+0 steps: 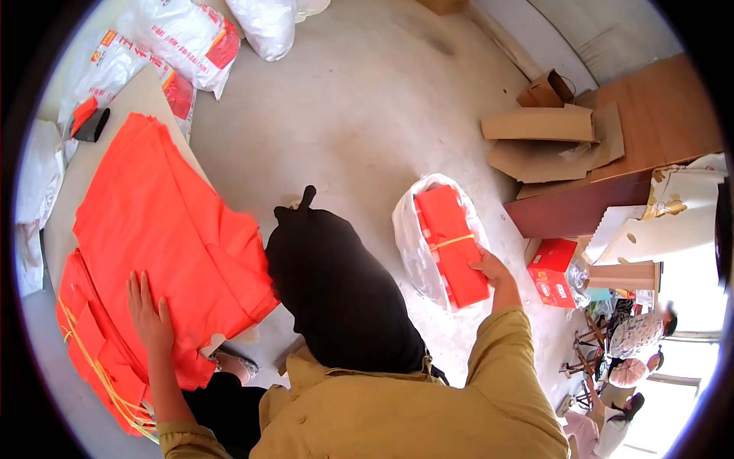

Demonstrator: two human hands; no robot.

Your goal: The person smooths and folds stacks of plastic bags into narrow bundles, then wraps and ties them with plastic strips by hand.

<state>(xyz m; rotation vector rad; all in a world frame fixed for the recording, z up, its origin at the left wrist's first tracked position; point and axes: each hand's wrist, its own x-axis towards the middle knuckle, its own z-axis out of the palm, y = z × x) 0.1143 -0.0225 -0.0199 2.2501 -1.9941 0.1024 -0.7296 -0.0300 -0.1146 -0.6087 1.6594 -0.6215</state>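
Observation:
My left hand (150,317) lies flat, fingers stretched out, on a broad stack of red cloth (168,222). Beside that stack, at the lower left, is a folded red cloth bundle (95,344) with yellow ties (95,367) along it. On my other side, my right hand (495,268) grips the edge of a folded red cloth bundle (447,222), bound round its middle with a yellow band. This bundle sits within the mouth of a white sack (413,249); the sack's lower part is hidden. Some of my right fingers are hidden by the bundle.
White printed sacks (172,46) lie at the upper left. Black cloth (336,283) covers my front between both hands. Open cardboard (550,145) and a red box (552,271) stand at the right. Several people (634,336) sit at the far lower right.

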